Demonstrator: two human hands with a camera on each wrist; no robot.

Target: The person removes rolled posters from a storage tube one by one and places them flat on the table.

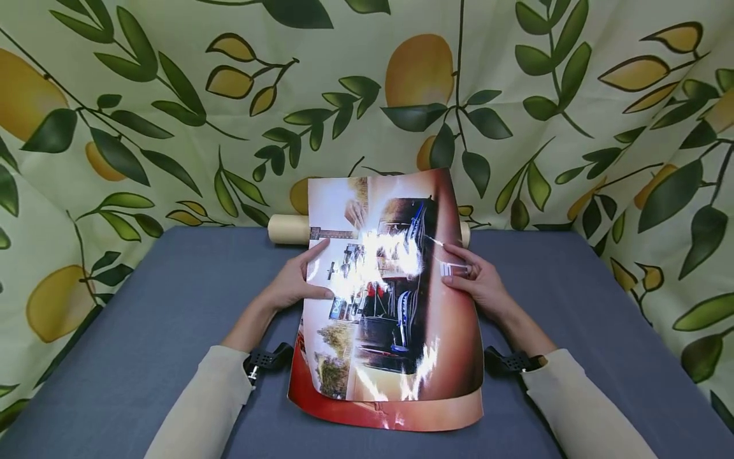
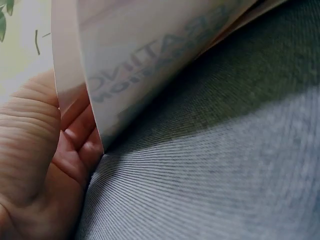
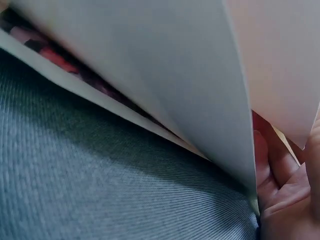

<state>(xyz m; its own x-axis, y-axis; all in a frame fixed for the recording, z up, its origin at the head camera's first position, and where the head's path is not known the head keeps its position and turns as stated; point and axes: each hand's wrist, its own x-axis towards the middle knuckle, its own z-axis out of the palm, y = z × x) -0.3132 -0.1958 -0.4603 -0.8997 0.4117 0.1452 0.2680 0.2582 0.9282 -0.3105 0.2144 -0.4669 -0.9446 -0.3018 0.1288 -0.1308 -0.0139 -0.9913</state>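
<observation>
A glossy printed poster (image 1: 390,331) is held up in the middle of the head view, its picture of a dark vehicle turned sideways and partly washed out by glare. My left hand (image 1: 288,280) grips its left edge, thumb on the front. On the right edge, my right hand (image 1: 484,284) pinches it with the thumb in front. Beneath shows a second, reddish glossy sheet (image 1: 413,415). The left wrist view has the left palm (image 2: 35,150) beside the curved sheets, with faint lettering showing. In the right wrist view, fingers (image 3: 287,167) lie behind a sheet's pale back (image 3: 170,65).
Behind the poster, a cream-coloured roll (image 1: 288,229) lies across the back of the blue-grey cloth-covered table (image 1: 166,319). A curtain (image 1: 344,51) printed with fruit and leaves hangs beyond the table. Each wrist wears a black strap (image 1: 269,358).
</observation>
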